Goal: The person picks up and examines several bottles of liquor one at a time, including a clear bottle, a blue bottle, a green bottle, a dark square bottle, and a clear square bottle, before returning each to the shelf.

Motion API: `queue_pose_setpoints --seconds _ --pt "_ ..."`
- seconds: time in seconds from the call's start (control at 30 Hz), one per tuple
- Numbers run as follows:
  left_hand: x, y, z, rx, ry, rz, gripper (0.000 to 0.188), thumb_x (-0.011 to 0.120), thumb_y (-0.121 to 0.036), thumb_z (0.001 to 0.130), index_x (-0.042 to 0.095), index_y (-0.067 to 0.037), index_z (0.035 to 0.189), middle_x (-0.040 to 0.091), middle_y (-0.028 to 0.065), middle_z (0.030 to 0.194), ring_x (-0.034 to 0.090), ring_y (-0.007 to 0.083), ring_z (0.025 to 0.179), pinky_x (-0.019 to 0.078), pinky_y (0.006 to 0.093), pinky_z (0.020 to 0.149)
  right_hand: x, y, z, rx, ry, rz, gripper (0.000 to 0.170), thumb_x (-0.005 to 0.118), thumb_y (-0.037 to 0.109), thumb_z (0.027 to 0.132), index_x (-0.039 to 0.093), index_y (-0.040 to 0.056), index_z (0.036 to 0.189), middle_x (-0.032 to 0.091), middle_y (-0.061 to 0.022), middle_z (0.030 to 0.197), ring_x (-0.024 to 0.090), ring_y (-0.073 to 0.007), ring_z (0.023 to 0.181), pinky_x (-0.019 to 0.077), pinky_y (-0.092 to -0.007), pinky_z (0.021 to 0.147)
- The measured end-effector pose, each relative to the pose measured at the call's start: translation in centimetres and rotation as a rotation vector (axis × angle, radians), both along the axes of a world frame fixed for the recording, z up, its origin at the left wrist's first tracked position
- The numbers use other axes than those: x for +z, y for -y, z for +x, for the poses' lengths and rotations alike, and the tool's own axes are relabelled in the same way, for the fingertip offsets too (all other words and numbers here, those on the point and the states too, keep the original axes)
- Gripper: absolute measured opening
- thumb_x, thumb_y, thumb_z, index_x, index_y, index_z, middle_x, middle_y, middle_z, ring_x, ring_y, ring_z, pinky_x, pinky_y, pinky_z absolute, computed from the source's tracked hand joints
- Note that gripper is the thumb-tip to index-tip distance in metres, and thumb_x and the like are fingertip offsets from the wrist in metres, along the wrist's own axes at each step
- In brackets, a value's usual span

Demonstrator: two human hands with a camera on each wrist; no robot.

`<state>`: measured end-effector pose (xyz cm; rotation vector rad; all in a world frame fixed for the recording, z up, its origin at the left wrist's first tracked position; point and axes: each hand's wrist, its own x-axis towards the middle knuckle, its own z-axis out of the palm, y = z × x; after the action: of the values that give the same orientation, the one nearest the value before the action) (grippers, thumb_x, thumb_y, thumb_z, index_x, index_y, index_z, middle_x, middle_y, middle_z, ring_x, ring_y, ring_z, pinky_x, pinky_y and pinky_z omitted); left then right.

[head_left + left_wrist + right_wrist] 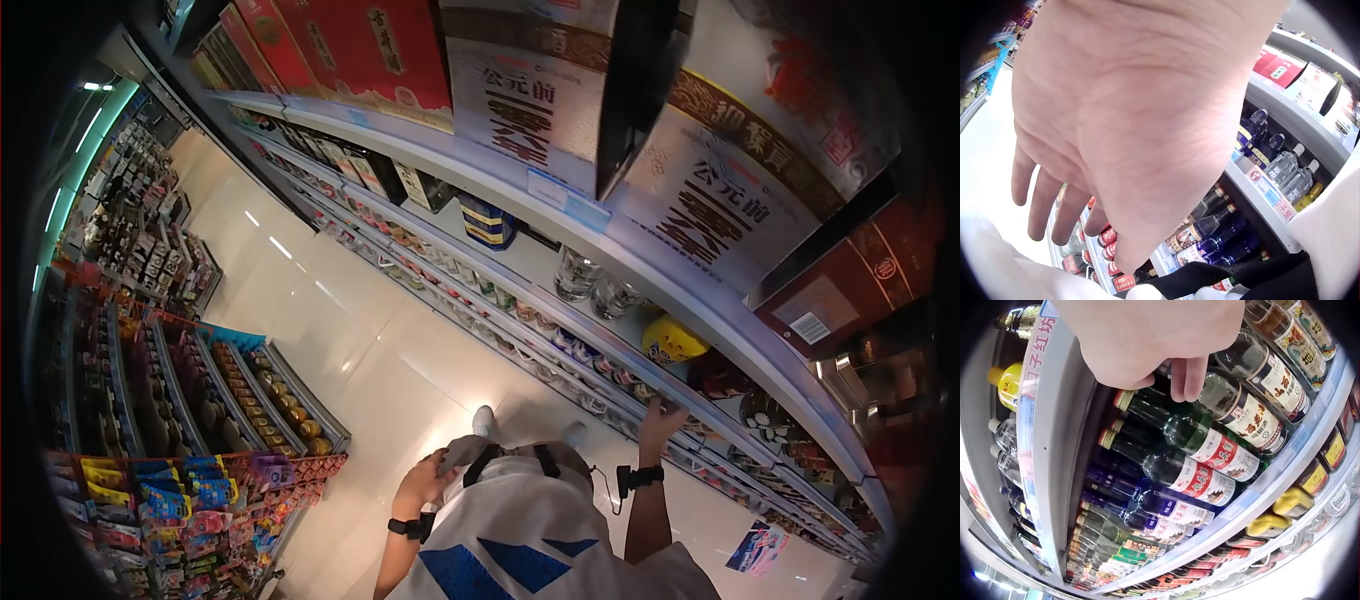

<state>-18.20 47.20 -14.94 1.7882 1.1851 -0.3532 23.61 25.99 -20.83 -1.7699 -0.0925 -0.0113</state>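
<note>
My right hand [660, 428] reaches to the edge of a lower shelf of bottles. In the right wrist view this hand [1160, 344] covers some bottle tops, its fingers [1188, 378] pointing down beside a clear bottle with a cream label [1250, 419]. Green glass bottles with red-and-white labels [1210, 450] lie close below the thumb. My left hand [428, 478] hangs beside the trousers, away from the shelves. Seen close up, the left hand [1116, 112] has loosely extended fingers and an empty palm.
Boxed liquor [520, 110] lines the upper shelf [560, 195] close before me. A yellow bottle [675, 340] stands below it. Behind on the left is a snack rack [190, 480]. Pale floor tiles [370, 350] run between the shelf and the rack.
</note>
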Motion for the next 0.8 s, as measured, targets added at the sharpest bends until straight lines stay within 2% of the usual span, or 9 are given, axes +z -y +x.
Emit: queue_pose_setpoints --seconds 0.13,0.23,0.3,0.5,0.57,0.6,0.67,0.7,0.8 --pt "0.2 -6.9 -2.7 -0.067 -0.018 0.04 0.07 0.066 -0.054 0.094 0.054 -0.009 0.146 0.066 0.0263 0.131 0.065 0.0416 0.12 0.0531 0.0479 0.1 3.2 -4.5 -3.2 -0.177 0.16 -0.031 0.052 0.063 -0.004 0.09 0.046 -0.0028 0.139 0.049 -0.02 0.139 0.065 -0.0236 0.104 0.0536 -0.034 0.078" --pt "-1.6 -10.8 -6.3 -0.049 -0.028 0.055 0.069 0.067 -0.053 0.093 0.055 -0.01 0.146 0.066 0.0255 0.132 0.066 0.0406 0.12 0.0532 0.048 0.1 1.4 -6.8 -5.5 -0.238 0.304 -0.292 0.042 0.06 -0.004 0.09 0.053 -0.0008 0.132 0.042 -0.0173 0.145 0.056 -0.0278 0.116 0.0535 -0.032 0.077" --pt "-2.8 -13.0 -8.8 -0.041 -0.008 0.091 0.068 0.068 -0.051 0.094 0.055 -0.01 0.145 0.067 0.0243 0.132 0.066 0.0399 0.121 0.0531 0.0477 0.101 1.2 -8.5 -7.4 -0.196 0.175 -0.229 0.039 0.059 -0.006 0.088 0.056 0.0014 0.127 0.041 -0.0178 0.146 0.057 -0.0269 0.116 0.0544 -0.0333 0.079" --pt "-4.5 -17.2 -13.8 0.021 0.023 0.178 0.067 0.072 -0.048 0.093 0.056 -0.007 0.144 0.071 0.0218 0.125 0.071 0.0371 0.106 0.0567 0.0453 0.093 -0.1 -13.4 -11.4 0.028 0.17 -0.228 0.03 0.063 -0.002 0.088 0.06 0.0012 0.118 0.049 -0.0136 0.138 0.062 -0.0192 0.093 0.0527 -0.0288 0.071" --pt "-4.8 -17.7 -14.7 0.053 0.005 0.205 0.067 0.072 -0.048 0.092 0.057 -0.007 0.144 0.071 0.0221 0.125 0.071 0.0373 0.106 0.0566 0.045 0.092 -1.7 -14.6 -11.5 0.248 0.048 -0.242 0.025 0.065 0.0 0.088 0.061 0.0004 0.113 0.059 -0.0124 0.122 0.064 -0.0178 0.089 0.0532 -0.0284 0.07" --pt "-2.9 -17.9 -14.5 0.082 -0.038 0.126 0.065 0.068 -0.048 0.094 0.055 -0.009 0.144 0.067 0.0214 0.134 0.065 0.039 0.123 0.0528 0.0473 0.102 -1.3 -15.7 -11.9 0.259 0.048 -0.24 0.025 0.065 0.0 0.088 0.061 0.0004 0.113 0.059 -0.0124 0.122 0.064 -0.0178 0.089 0.0532 -0.0284 0.07" --pt "-3.3 -17.8 -15.1 0.117 -0.022 0.127 0.065 0.068 -0.048 0.094 0.055 -0.009 0.144 0.067 0.0216 0.134 0.065 0.0392 0.122 0.053 0.0475 0.102 -0.5 -17.8 -12.6 0.389 -0.318 -0.236 0.022 0.068 0.002 0.088 0.065 0.0 0.11 0.067 -0.0106 0.104 0.067 -0.0202 0.078 0.0543 -0.0311 0.067" --pt "-3.7 -17.6 -15.6 0.137 -0.006 0.125 0.066 0.068 -0.049 0.094 0.055 -0.009 0.145 0.066 0.0217 0.135 0.065 0.0395 0.121 0.0532 0.0476 0.102 -1.2 -19.2 -12.8 0.401 -0.324 -0.237 0.022 0.068 0.002 0.088 0.065 0.0 0.11 0.067 -0.0106 0.104 0.067 -0.0202 0.078 0.0543 -0.0311 0.067" --pt "-4.1 -17.8 -16.8 0.224 0.047 0.055 0.066 0.07 -0.048 0.093 0.056 -0.008 0.144 0.066 0.0222 0.135 0.066 0.0392 0.12 0.054 0.0476 0.1 -5.5 -22.5 -12.1 0.614 0.035 -0.33 0.02 0.07 0.007 0.089 0.072 -0.0013 0.107 0.075 -0.0129 0.099 0.07 -0.0205 0.07 0.0553 -0.0338 0.063"
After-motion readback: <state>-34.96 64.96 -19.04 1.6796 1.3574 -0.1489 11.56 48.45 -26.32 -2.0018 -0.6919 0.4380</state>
